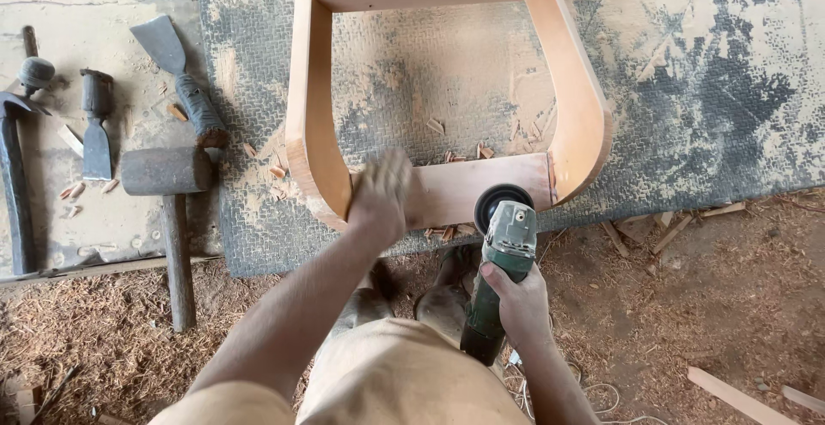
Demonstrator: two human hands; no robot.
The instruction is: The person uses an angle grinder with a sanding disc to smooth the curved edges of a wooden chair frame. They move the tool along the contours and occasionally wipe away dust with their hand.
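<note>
The person stood over a wooden chair frame [447, 90] that lay on a dusty, patterned rubber mat [705, 107], its curved pale legs joined by a flat crossbar nearest the feet. The left hand [378, 197] was on the near corner of that frame, where the left leg bent into the crossbar; it was blurred, so I could not tell whether the fingers were spread flat or curled, only that the hand lay against the wood. The right hand [516, 305] had its fingers closed around the dark green body of an angle grinder [500, 266], held upright with its round black disc just at the near edge of the crossbar, right of the left hand. Small wood chips [468, 154] were scattered on the mat inside the frame. Off to the left, on a pale board [60, 4], lay a heavy mallet [168, 193] with its handle pointing towards the person, a wide chisel [176, 77], a shorter chisel [96, 124] and a long dark hammer [15, 176]. The ground near the feet was covered in sawdust and shavings, with loose strips of wood [739, 397] lying to the right.
</note>
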